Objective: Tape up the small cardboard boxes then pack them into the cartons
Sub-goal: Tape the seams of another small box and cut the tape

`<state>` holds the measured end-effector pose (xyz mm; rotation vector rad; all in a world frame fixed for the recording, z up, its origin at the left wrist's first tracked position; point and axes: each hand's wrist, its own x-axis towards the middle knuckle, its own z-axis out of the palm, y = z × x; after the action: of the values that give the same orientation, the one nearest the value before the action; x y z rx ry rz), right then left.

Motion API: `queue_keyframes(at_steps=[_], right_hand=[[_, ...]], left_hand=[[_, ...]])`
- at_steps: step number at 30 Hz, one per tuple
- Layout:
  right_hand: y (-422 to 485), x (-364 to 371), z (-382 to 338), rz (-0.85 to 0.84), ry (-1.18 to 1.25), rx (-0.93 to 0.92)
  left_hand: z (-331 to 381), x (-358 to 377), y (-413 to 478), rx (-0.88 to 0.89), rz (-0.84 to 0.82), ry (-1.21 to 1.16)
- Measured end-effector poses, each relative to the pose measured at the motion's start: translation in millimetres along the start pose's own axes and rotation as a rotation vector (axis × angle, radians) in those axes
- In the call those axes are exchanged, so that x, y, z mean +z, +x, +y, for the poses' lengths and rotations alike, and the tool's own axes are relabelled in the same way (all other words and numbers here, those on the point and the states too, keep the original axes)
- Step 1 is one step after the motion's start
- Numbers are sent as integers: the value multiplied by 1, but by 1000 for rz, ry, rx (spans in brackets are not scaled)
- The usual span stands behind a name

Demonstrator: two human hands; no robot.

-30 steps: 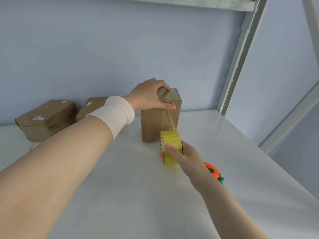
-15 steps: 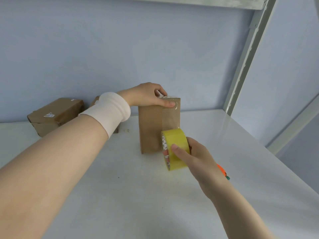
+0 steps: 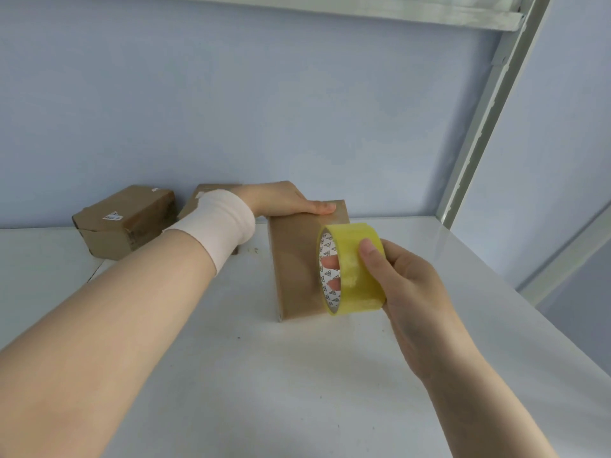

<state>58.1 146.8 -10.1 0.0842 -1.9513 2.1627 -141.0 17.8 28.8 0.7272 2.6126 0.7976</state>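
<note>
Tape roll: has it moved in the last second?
Yes. The tape roll in the right hand has risen from the table up the box front.

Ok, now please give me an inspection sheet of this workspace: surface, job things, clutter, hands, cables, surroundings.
Surface: white table, with a few small dark specks.
Job's things: box standing upright on the table; yellow tape roll in front of it, off the table; back boxes at the rear left, one mostly hidden behind the left wrist. No carton in view.
Clutter: nothing seen.
Hands: left hand holds the box top, thumb along the front edge; right hand grips the tape roll, fingers through its core, thumb outside. White wristband on the left wrist.
Cables: nothing seen.
Surroundings: blue wall, shelf post at the right, shelf above.
</note>
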Motion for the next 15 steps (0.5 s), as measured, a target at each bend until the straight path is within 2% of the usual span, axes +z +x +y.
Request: queue_keyframes(at_steps=[2, 4, 6, 8, 9, 10, 13, 14, 15], right_hand=[[2, 2, 1, 15, 1, -10], [7, 4, 0, 18, -7, -6], [13, 6, -1, 19, -25, -1], [20, 8, -3, 17, -52, 6], [23, 9, -5, 22, -59, 10], [25, 9, -5, 29, -63, 14], [31, 9, -5, 55, -87, 22], [32, 10, -6, 62, -93, 24], [32, 10, -6, 63, -89, 23]], left_hand=[[-1, 5, 0, 40, 66, -21], [0, 9, 0, 44, 173, 72], [2, 11, -5, 70, 419, 137], [7, 15, -24, 133, 729, -11], [8, 16, -34, 138, 791, -100], [9, 17, -43, 111, 750, -158], [20, 26, -71, -42, 288, -263], [21, 29, -73, -69, 203, -312], [22, 30, -74, -81, 194, -360]])
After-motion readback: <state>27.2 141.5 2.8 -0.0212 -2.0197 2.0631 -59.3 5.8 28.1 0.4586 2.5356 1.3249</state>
